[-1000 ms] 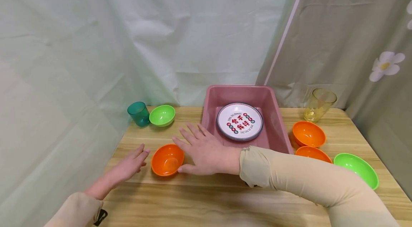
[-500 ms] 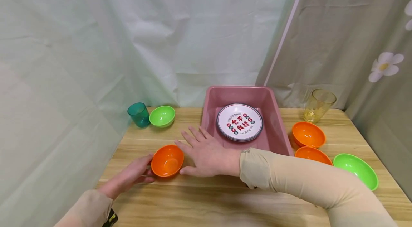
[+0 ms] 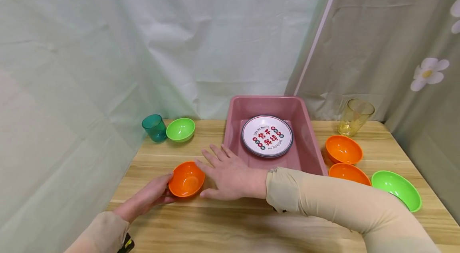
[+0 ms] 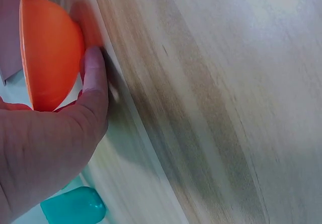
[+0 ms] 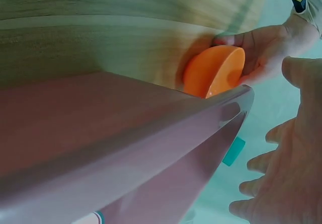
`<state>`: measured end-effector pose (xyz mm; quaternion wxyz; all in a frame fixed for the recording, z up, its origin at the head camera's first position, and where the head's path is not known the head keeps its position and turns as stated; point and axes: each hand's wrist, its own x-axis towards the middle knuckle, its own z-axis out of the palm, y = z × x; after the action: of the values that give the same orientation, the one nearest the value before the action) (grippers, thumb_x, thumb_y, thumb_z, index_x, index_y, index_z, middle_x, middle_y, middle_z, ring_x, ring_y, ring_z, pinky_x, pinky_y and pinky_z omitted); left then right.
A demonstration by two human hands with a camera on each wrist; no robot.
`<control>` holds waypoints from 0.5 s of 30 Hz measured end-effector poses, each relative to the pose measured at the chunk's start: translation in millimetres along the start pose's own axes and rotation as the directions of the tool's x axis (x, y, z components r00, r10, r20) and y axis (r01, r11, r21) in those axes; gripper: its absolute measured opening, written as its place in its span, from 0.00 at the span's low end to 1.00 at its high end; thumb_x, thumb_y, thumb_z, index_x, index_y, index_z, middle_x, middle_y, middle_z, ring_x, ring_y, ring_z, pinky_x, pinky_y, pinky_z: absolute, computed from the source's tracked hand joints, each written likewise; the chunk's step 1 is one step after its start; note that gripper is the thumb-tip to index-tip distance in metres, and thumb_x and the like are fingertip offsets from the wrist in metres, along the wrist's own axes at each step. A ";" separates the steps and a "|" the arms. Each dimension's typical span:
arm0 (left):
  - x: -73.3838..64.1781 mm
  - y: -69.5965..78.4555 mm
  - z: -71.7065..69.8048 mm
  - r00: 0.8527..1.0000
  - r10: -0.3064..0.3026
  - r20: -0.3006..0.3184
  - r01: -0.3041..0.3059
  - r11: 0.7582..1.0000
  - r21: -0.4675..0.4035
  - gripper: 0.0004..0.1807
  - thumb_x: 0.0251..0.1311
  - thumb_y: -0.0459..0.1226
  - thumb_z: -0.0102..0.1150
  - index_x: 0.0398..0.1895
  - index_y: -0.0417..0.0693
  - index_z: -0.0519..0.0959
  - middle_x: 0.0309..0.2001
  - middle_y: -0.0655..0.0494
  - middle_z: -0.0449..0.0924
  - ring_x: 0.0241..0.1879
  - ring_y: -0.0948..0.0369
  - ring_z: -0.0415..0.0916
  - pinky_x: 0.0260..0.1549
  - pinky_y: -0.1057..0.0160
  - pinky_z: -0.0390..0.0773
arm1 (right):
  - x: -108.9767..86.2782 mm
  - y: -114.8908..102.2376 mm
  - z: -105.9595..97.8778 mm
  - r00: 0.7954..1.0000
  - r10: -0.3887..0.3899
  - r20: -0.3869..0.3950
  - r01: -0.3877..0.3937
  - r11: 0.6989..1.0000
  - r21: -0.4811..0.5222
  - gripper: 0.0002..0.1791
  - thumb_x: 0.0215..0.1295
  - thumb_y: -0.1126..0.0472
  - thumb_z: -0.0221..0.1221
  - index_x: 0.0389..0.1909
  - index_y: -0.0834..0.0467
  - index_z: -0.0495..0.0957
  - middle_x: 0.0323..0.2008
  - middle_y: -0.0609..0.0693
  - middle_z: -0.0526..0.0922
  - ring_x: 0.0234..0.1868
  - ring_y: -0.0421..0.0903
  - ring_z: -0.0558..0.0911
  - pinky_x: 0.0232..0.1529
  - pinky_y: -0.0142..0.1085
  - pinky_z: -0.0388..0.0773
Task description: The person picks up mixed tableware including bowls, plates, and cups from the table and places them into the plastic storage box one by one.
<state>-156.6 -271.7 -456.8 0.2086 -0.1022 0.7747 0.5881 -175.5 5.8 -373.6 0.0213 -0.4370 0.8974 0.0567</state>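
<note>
An orange bowl stands upright on the wooden table, left of the pink basin. My left hand grips its left side, with thumb and fingers curved round the wall; in the left wrist view the thumb lies low against the orange bowl. Some of that hand's fingers are hidden behind the bowl. At the bowl's right edge, my right hand hovers palm down with its fingers spread and straight, holding nothing. Whether its fingertips touch the rim I cannot tell.
The pink basin holds stacked white plates. A teal cup and green bowl sit back left. On the right stand a yellow glass, two orange bowls and a green bowl. Curtains hang behind.
My left hand has moved right from beside the orange bowl and taken hold of its left side. My right hand has shifted very slightly downward in view. The bowl has hardly moved.
</note>
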 end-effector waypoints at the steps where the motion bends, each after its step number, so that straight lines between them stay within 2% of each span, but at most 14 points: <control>1: 0.3 -0.4 0.2 1.000 -0.003 0.000 0.003 1.000 -0.003 0.31 0.83 0.43 0.31 0.71 0.21 0.57 0.58 0.32 0.73 0.45 0.52 0.78 0.48 0.51 0.84 | -0.1 -0.1 0.4 1.000 -0.001 -0.002 0.001 1.000 -0.002 0.49 0.69 0.22 0.40 0.84 0.43 0.45 0.83 0.52 0.43 0.82 0.56 0.42 0.78 0.54 0.38; 6: 1.8 -1.9 0.9 1.000 0.002 0.012 -0.002 1.000 -0.013 0.31 0.83 0.43 0.31 0.72 0.21 0.55 0.61 0.29 0.72 0.49 0.49 0.80 0.49 0.49 0.83 | -0.3 -0.1 1.8 1.000 0.000 -0.014 0.000 1.000 0.014 0.49 0.69 0.22 0.40 0.84 0.43 0.44 0.83 0.51 0.42 0.82 0.56 0.42 0.78 0.54 0.38; 15: 3.5 -4.1 0.1 1.000 0.010 0.007 -0.010 1.000 -0.012 0.31 0.83 0.43 0.32 0.71 0.21 0.57 0.59 0.32 0.74 0.48 0.52 0.80 0.49 0.51 0.84 | -1.0 -0.8 1.9 0.999 -0.008 -0.036 0.010 0.999 0.052 0.50 0.70 0.23 0.41 0.84 0.43 0.41 0.83 0.51 0.39 0.82 0.56 0.40 0.78 0.55 0.37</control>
<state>-158.0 -272.5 -461.9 0.2078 -0.0976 0.7710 0.5940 -174.3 6.3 -375.5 0.0168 -0.4413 0.8968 0.0256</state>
